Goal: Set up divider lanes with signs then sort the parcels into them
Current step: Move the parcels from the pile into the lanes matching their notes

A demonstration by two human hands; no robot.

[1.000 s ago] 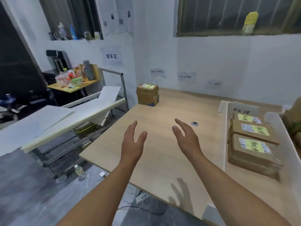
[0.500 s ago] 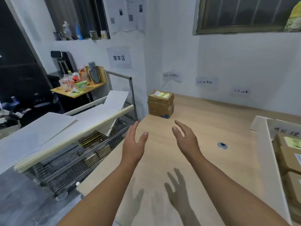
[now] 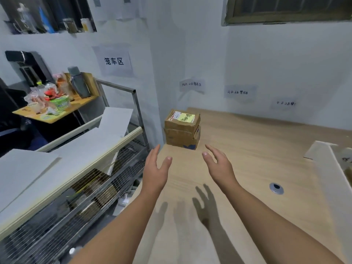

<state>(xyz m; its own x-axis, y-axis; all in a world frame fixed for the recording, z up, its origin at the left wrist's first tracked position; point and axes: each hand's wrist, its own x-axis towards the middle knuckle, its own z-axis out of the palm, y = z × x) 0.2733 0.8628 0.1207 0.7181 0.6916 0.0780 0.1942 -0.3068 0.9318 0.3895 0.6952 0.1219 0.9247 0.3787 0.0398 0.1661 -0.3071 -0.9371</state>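
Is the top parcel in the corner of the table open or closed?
Closed. The top parcel has its top lying flat under a yellow label, and it sits level on the lower parcel.

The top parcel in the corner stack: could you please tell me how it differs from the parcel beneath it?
The top parcel carries a yellow label and a white one on its upper face; the bottom parcel has its upper face covered. The bottom parcel has blue print at its lower corner; the top parcel's sides look plain brown. Both are brown cardboard boxes, similar in footprint.
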